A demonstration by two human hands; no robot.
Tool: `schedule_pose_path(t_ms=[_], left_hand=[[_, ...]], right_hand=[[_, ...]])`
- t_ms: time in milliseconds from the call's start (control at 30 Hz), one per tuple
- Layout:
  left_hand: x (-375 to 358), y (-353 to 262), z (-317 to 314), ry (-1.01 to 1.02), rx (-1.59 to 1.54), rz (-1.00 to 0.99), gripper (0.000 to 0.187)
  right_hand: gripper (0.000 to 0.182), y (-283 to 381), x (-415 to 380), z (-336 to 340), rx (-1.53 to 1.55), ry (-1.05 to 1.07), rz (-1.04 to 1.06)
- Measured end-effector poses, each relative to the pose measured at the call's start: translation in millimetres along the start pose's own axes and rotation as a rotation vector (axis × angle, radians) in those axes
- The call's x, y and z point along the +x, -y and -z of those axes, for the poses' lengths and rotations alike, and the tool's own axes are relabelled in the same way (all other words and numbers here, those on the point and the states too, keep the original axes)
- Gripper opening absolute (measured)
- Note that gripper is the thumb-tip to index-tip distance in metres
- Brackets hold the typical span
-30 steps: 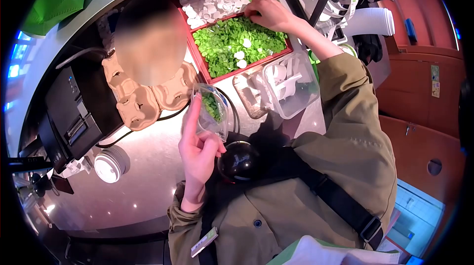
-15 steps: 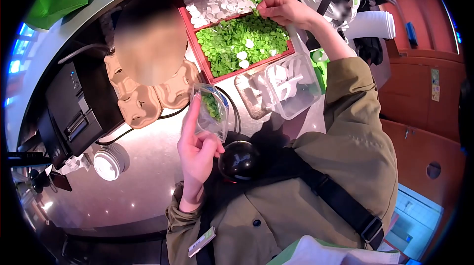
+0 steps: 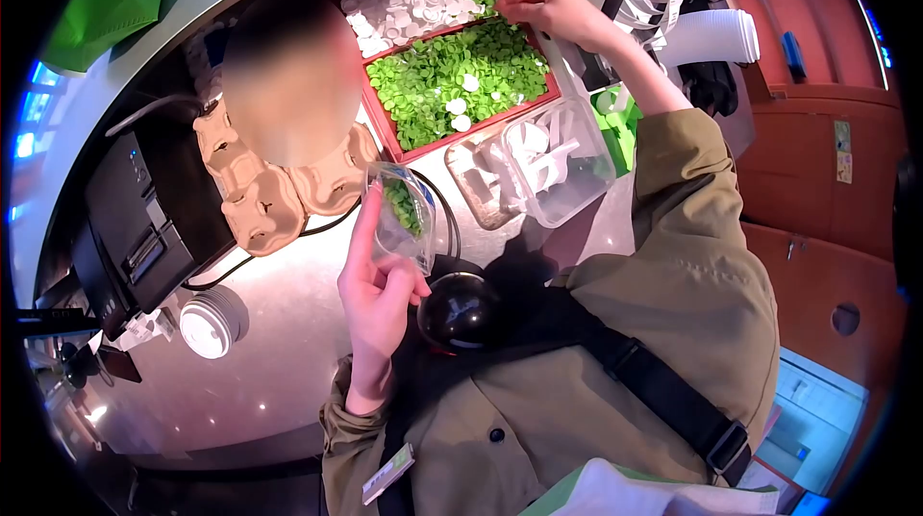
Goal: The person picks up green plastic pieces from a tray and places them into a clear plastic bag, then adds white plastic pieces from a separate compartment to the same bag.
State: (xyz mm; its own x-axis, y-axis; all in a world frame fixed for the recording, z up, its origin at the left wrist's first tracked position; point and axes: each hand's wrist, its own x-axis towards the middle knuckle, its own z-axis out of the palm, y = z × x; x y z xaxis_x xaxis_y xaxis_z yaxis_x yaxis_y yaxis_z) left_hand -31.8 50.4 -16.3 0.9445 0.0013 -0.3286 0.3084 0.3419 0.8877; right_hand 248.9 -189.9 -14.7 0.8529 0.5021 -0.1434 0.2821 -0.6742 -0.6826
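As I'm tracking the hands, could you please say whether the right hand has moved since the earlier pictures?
Yes, the right hand has shifted across the red tray, toward its right-hand wall.

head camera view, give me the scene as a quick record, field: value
left hand: left hand holding clear bag, index finger along its edge
bag contents: small green pieces
right hand: right hand, fingers at the far right corner of red tray; any item between them cannot be made out
tray near part: green pieces, a few white ones on top
tray far part: mostly white pieces, some green at the right end
right of bag: clear container with white items
left side: cardboard carrier, black machine, white round stack
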Motion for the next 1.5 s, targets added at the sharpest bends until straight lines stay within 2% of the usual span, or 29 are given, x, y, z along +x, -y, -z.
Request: schedule_pose_path(t_ms=[33,167,367,467,500,533,567,600,633,700,767,867,967,1033,1100,1200,1300,1400,1467,1500], left_hand=[[0.0,-0.9,-0.5,-0.002,0.003,0.004,0.069],[2.5,-2.1,-3.5,-0.012,0.009,0.014,0.069],[1.9,-8.5,-6.7,0.003,0.012,0.041,0.069],[1.7,-8.5,-10.6,0.012,0.013,0.064,0.070],[2.3,-8.1,-12.6,0.011,0.013,0.067,0.070],[3.2,-7.7,-14.9,0.019,0.009,0.065,0.070],[4.2,-7.5,-17.3,0.026,0.005,0.064,0.070],[4.9,-7.4,-20.2,0.048,-0.001,0.060,0.070],[4.3,-6.4,-22.1,0.048,0.001,0.064,0.071],[2.8,-4.7,-26.1,0.047,0.005,0.071,0.071],[0.0,-10.4,-25.6,0.041,0.046,0.077,0.071],[-3.7,-5.5,-23.9,0.036,0.028,0.056,0.070],[-3.8,-5.0,-18.1,0.030,0.036,0.045,0.070],[-3.8,-3.6,-14.1,-0.009,0.026,0.027,0.070],[-2.4,-4.4,-13.6,-0.060,-0.013,0.011,0.070],[0.6,-8.4,-15.3,-0.046,-0.033,0.006,0.070],[-1.2,-8.5,-12.8,-0.008,0.016,0.039,0.071],[-1.5,-5.9,-9.6,-0.040,0.005,0.039,0.072],[1.0,-6.9,-8.9,-0.057,0.000,0.024,0.071],[2.3,-8.9,-9.2,-0.058,0.004,0.016,0.071]], right_hand=[[0.017,-2.1,0.2,-3.3,-0.176,-0.048,0.104],[0.027,-7.4,-9.9,-26.1,-0.451,-0.046,0.091],[0.020,-2.3,-11.7,-24.6,-0.419,-0.115,0.087],[0.022,25.2,-31.9,-20.6,-0.117,-0.192,0.208],[0.022,60.3,-51.2,-20.2,0.095,-0.029,0.049],[0.021,81.4,-70.8,-27.3,0.353,0.126,0.049],[0.019,107.6,-91.2,-34.4,0.494,0.267,0.099],[0.019,116.1,-103.3,-48.2,0.367,0.373,0.302],[0.019,108.1,-104.7,-84.2,0.311,0.128,0.755],[0.022,116.7,-121.7,-103.3,-0.026,0.100,0.621],[0.021,110.0,-123.4,-112.0,-0.313,0.225,0.510],[0.018,108.6,-127.8,-109.4,-0.152,0.127,0.589],[0.016,89.6,-114.0,-89.7,0.121,-0.052,0.470],[0.013,65.2,-88.2,-53.7,0.050,-0.043,0.233],[0.019,43.1,-63.8,-27.6,-0.332,0.144,0.012],[0.026,38.7,-51.8,-28.5,-0.657,0.338,-0.098],[0.030,35.1,-43.8,-41.0,-0.822,0.390,-0.076],[0.024,28.0,-41.4,-42.5,-0.782,0.419,-0.085],[0.014,17.5,-43.7,-42.0,-0.726,0.323,-0.048],[0.017,23.6,-39.2,-38.9,-0.717,0.404,-0.124]])
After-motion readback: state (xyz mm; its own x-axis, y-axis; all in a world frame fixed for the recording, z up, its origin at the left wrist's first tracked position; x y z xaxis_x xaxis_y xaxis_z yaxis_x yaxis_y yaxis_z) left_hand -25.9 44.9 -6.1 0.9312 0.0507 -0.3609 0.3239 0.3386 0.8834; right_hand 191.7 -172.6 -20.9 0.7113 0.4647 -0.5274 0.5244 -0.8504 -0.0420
